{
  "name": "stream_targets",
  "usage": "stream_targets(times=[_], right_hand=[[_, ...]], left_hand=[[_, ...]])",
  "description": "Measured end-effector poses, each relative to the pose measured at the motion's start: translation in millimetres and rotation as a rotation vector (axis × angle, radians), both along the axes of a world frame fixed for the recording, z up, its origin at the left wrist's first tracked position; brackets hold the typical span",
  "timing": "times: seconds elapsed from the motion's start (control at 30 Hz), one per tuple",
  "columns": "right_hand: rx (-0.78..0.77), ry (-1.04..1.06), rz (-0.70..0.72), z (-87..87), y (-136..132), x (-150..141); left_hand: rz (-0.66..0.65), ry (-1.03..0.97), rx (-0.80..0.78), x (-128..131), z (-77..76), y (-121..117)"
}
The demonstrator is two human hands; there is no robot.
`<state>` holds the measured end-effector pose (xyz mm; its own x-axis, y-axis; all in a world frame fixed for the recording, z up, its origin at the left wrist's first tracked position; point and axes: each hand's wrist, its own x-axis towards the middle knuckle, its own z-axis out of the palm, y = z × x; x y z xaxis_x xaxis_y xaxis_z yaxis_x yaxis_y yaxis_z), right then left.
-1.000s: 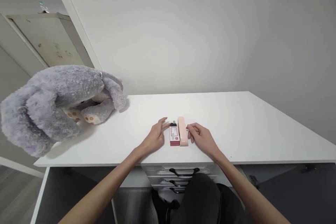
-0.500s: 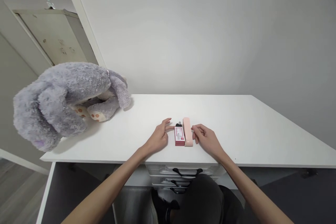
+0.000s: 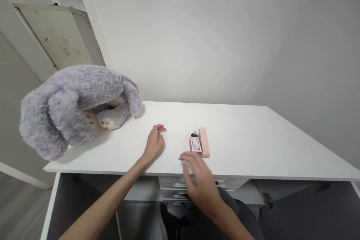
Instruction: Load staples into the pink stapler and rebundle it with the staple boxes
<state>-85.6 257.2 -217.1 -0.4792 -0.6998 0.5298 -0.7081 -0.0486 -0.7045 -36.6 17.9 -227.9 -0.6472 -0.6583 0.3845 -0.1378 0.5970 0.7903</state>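
Note:
A pink stapler [image 3: 204, 141] lies on the white desk [image 3: 253, 142], with a small red and white box [image 3: 195, 144] touching its left side. My left hand [image 3: 154, 143] rests on the desk well left of the box, fingers curled loosely with nothing in them. My right hand [image 3: 199, 183] hovers at the desk's front edge, just in front of the box. It is blurred by motion, with fingers stretched out and nothing in it.
A large grey plush toy [image 3: 75, 105] lies on the desk's far left corner. Drawers with black handles [image 3: 180, 191] sit under the desk front. A wall stands behind the desk, and a pale cabinet [image 3: 56, 37] stands at the back left.
Both hands have left the stapler and box. The left hand slid left across the desk. The right hand pulled back toward me to the front edge.

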Motion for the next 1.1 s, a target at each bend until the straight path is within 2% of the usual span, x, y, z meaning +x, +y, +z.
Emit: stream_targets(times=[0.07,0.13,0.3,0.43,0.6,0.73,1.1], right_hand=[[0.113,0.038,0.074,-7.5,-20,19],[0.206,0.063,0.053,-16.6,-44,24],[0.363,0.074,-0.142,-27.7,-101,5],[0.425,0.054,-0.287,-27.5,-122,-11],[0.471,0.058,-0.362,-31.0,-120,-24],[0.531,0.085,-0.368,-34.3,-110,-38],[0.596,0.162,-0.339,-46.3,-54,-111]], left_hand=[[0.052,0.024,0.003,0,-1.1,-1],[0.087,0.039,0.011,1,-2.0,-1],[0.129,0.056,0.021,3,-3.7,-1],[0.131,0.052,0.026,3,-4.7,-2],[0.134,0.041,0.031,3,-5.0,-2],[0.131,0.026,0.039,3,-4.0,-2],[0.154,-0.004,0.074,1,1.2,1]])
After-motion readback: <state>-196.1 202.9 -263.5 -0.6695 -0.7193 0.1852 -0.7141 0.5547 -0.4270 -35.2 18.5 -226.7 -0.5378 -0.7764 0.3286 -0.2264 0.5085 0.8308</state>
